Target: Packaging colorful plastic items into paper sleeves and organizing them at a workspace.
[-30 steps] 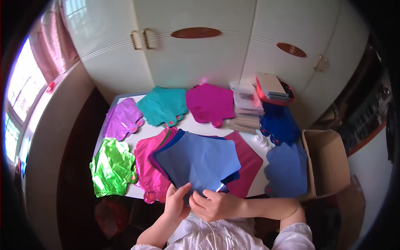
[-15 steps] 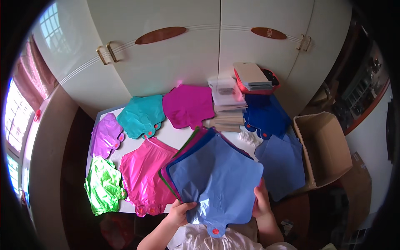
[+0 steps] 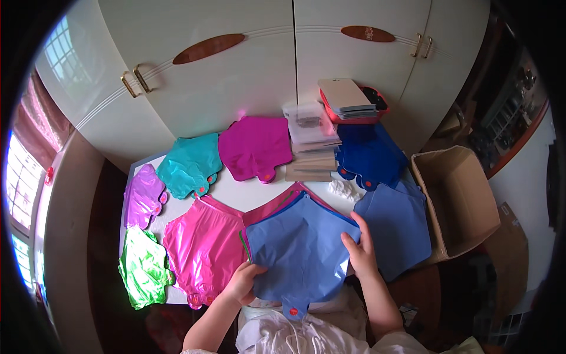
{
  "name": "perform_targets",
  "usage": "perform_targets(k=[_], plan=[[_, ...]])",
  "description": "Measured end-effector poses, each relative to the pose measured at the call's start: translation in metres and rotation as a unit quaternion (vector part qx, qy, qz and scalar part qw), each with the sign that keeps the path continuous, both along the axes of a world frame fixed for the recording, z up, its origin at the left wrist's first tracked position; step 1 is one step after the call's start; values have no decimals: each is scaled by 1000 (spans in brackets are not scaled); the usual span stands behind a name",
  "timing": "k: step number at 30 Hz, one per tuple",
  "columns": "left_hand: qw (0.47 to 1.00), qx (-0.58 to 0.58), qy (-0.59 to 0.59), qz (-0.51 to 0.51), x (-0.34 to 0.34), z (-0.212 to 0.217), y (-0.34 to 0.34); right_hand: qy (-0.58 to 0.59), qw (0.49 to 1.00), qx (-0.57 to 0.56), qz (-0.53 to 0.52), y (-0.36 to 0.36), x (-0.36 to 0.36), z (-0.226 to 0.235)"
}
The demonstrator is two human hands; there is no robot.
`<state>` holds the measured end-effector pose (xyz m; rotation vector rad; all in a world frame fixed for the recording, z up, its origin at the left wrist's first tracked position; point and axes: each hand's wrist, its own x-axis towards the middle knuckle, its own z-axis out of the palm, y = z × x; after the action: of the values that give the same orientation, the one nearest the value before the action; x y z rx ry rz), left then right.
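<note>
A stack of flat, five-cornered foil pieces [image 3: 300, 245] is held up in front of me, its top one blue with a rounded tab and a red dot at the bottom. Pink, green, purple and darker blue edges show behind it. My left hand [image 3: 242, 282] grips the lower left edge, thumb on the front. On the upper right edge my right hand [image 3: 362, 251] is closed, its thumb in front and the fingers partly hidden. A shiny pink foil pile [image 3: 206, 251] lies left of the stack, and a matching blue foil pile [image 3: 396, 227] lies to its right.
Teal [image 3: 188, 165], magenta [image 3: 254, 147], lilac [image 3: 143, 194], green [image 3: 141, 268] and dark blue foil piles [image 3: 371, 156] lie around the white table [image 3: 230, 192]. Cards [image 3: 312, 159], a crumpled white wad [image 3: 344, 190], a red basket [image 3: 356, 118] and an open cardboard box [image 3: 457, 203] stand nearby.
The stack has come lower and its edges are closer together. My right hand has shifted up along the right edge, with its thumb now on the front. The view has shifted slightly.
</note>
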<state>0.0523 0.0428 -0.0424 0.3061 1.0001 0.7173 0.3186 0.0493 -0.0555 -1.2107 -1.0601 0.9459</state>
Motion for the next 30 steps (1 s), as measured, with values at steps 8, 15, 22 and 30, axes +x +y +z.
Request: perform_targets(k=[8,15,22,30], plan=[[987,156,35,19,-4,-5,4,-343,939,32,1,22,10,-7],[722,496,460,-145,-4,12,-22,-488,869,84,8,30,6,-11],[603,501,585,-208,3,-8,-39,-603,791,98,31,35,-3,-4],[437,607,630,-211,24,37,2,-638,765,88,-17,86,52,5]])
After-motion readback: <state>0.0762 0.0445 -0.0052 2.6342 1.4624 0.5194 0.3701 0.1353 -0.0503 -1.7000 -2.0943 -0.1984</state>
